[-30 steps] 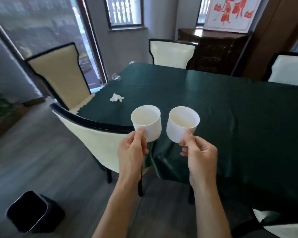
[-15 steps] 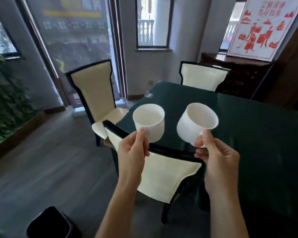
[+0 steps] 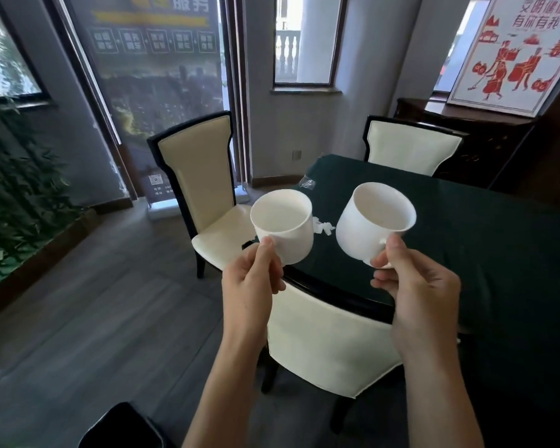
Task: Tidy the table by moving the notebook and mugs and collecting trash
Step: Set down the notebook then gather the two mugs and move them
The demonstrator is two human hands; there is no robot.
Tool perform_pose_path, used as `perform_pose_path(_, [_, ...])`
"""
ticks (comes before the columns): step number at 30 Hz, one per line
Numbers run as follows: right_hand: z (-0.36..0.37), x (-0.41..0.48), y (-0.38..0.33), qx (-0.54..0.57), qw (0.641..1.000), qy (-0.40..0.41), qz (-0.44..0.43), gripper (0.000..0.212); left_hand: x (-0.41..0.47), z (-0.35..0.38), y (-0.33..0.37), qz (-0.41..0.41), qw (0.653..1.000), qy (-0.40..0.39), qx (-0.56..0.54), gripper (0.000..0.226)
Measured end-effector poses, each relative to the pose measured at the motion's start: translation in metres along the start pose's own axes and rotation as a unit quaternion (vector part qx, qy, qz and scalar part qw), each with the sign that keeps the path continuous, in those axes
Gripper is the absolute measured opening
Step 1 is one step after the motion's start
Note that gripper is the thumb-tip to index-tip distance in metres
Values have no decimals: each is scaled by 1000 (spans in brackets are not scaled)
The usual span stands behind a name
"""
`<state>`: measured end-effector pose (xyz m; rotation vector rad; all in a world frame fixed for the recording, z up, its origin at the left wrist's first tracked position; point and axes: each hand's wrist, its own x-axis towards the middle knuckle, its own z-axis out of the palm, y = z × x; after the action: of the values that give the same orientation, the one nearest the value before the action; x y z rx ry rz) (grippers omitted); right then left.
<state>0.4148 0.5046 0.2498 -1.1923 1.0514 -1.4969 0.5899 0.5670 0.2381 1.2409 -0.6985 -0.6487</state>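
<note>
I hold two empty white mugs in the air above the near chair. My left hand (image 3: 251, 286) grips the left mug (image 3: 285, 226) by its handle, upright. My right hand (image 3: 417, 286) grips the right mug (image 3: 374, 221) by its handle, tilted to the left. Behind them lies the table with its dark green cloth (image 3: 482, 240). A crumpled white tissue (image 3: 323, 227) rests on the cloth between the mugs. A clear plastic wrapper (image 3: 307, 183) lies near the table's far left corner. No notebook is in view.
A cream chair (image 3: 330, 344) stands pushed in at the table right below my hands. A second chair (image 3: 204, 195) stands at the left, a third (image 3: 411, 147) at the far end. A black bin (image 3: 123, 428) sits on the floor at bottom left. A dark sideboard (image 3: 485, 147) lines the back wall.
My view has risen and swung left, away from the table. Both mugs have stayed in my hands and now appear closer and higher, the right one tilted further left.
</note>
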Motion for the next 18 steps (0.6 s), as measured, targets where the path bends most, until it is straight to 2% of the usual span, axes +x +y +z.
perform_pose_path(18, [82,151,75,17,997,-41,65,38,153,33,-35,-15,996,63,57,55])
